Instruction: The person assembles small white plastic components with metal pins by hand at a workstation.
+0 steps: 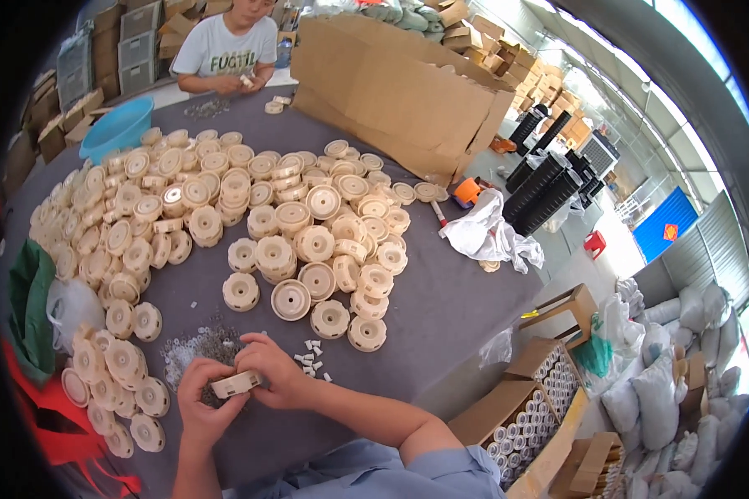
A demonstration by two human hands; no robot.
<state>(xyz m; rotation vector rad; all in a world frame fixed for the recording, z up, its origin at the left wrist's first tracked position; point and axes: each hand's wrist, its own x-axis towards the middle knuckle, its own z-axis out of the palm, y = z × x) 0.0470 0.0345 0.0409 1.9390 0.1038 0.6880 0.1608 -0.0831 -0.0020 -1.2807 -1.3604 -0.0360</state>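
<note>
A grey-covered bench (pixel 449 291) fills the frame's centre in a warehouse stacked with cartons; dozens of cream plastic wheels (pixel 250 224) crowd its upper left, too many to count; at lower centre, left hand (pixel 204 399) and right hand (pixel 275 370) together pinch one cream wheel (pixel 236 384).

Underside of the cream disc (pixel 236 384) behind fingers; small white bits (pixel 311 358) too tiny to identify.
</note>
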